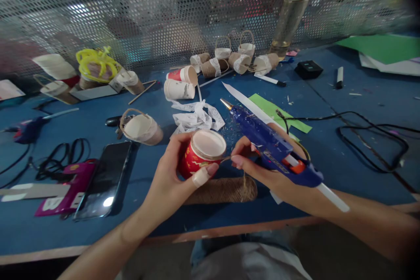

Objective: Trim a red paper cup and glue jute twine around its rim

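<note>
My left hand is wrapped round a red paper cup, thumb across its front, mouth tilted up. A band of twine runs round the cup's rim, and a loose twine strand leads from it to my right fingertips. In my right hand a blue hot glue gun lies across the palm, nozzle toward the upper left, a white glue stick sticking out behind. The thumb and finger of that hand also pinch the strand. Below the cup lies a roll of twine, partly hidden by my left hand.
White lace ribbon lies behind the cup. A small handled basket and a phone are on the left. Farther back are stacked paper cups, several twine-wrapped baskets and a water bottle. A black cable loops at right.
</note>
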A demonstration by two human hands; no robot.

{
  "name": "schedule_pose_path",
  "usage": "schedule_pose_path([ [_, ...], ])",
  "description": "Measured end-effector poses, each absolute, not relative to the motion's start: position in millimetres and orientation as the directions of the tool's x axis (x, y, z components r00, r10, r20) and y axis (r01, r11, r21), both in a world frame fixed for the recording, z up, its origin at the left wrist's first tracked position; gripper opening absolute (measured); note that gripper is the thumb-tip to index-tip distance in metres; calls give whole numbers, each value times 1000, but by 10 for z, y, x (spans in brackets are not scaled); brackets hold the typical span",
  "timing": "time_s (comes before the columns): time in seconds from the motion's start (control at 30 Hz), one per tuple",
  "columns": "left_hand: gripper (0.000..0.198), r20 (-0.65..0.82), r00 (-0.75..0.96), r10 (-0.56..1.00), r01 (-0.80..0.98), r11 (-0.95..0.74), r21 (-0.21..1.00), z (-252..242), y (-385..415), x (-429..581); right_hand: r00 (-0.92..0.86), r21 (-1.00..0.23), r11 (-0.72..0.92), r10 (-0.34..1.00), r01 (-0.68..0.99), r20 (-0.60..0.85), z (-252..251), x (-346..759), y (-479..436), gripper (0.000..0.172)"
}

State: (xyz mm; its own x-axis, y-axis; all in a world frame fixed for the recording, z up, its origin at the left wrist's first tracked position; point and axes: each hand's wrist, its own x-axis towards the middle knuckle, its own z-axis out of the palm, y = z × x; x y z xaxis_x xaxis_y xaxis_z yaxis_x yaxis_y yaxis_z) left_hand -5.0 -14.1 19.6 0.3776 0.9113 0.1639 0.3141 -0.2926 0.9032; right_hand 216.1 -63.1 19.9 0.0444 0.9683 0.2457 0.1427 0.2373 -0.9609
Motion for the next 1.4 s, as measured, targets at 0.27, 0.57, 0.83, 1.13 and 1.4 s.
schedule_pose_path([
  [0.27,40,42,420,907,190,-133,973,173,-126,-100,41,-981,196,980,-2,195,95,2110,-602,18],
  [0.57,36,-30,486,873,53,5,999,77,-107,-155,36,-972,232,972,22,233,123,2115,-592,18],
  [0.83,33,-70,496,865,2,79,997,54,-90,-169,51,-960,272,960,64,275,66,2121,-594,22],
  [1.13,40,-129,480,868,-61,180,982,74,-78,-122,56,-963,270,961,14,270,39,2130,-584,23],
  [1.4,52,-232,445,865,-94,303,948,160,-111,-63,41,-980,187,981,67,190,147,2137,-551,15],
])
